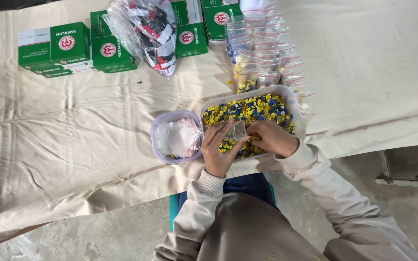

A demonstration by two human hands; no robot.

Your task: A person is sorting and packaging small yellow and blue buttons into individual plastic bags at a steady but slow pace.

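Observation:
A clear rectangular tub (286,92) holds several small yellow and blue round pieces (252,108). My left hand (218,150) rests at the tub's near edge and holds a small clear bag (239,129) between thumb and fingers. Just right of the bag, my right hand (273,137) lies in the tub with its fingers curled down into the pieces. Whether it grips any pieces is hidden. A small round lilac-rimmed container (159,126) with empty clear bags sits just left of my left hand.
A row of filled small clear bags (267,48) runs from the tub to the far edge. Green and white boxes (64,48) and a plastic bag of red, black and white items (151,29) lie at the back. A cream cloth (73,135) covers the table.

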